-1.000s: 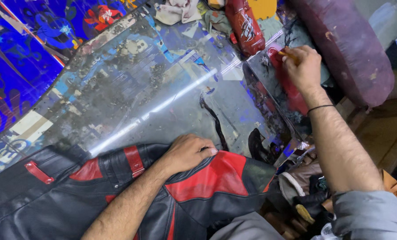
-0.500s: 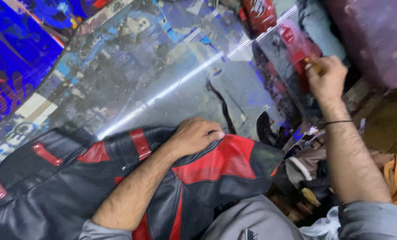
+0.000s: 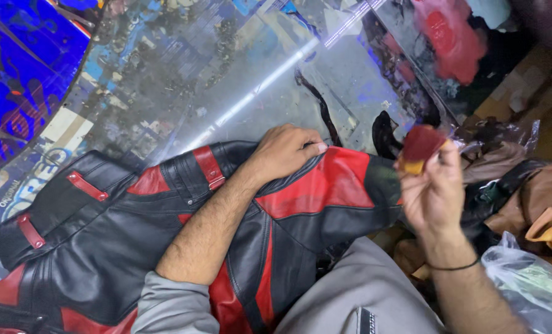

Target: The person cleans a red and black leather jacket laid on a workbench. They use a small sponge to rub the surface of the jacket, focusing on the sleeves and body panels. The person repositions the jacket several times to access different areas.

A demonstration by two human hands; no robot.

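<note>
Work surface: glossy table (image 3: 239,80) with a clear sheet over paint-stained prints, a bright strip of light reflected across it; a blue patterned panel (image 3: 16,68) sits at your far left.
Jacket: black and red leather jacket (image 3: 165,247) spread over the near table edge and your lap, red strap tabs showing on the black part. It lies much as it did a second ago, though it now fills more of your view.
Right-side clutter: brown leather pieces (image 3: 535,204) and a clear plastic bag (image 3: 529,278) piled beside your right arm.
Left hand: your left hand (image 3: 285,151) lies palm down on the jacket at the seam between the red panel and the black collar area, fingers curled lightly and gripping nothing. It has stayed on that spot since the earlier frames.
Right hand: your right hand (image 3: 433,192) is raised off the table, just right of the jacket's red sleeve. A second ago it was far out at the table's back edge; now it has come back close to you.
Small piece: dark red pad with a yellowish underside (image 3: 419,148), pinched between your right thumb and fingertips, clear of the jacket and the table.
Wrist: thin black band (image 3: 452,267) around your right wrist.
</note>
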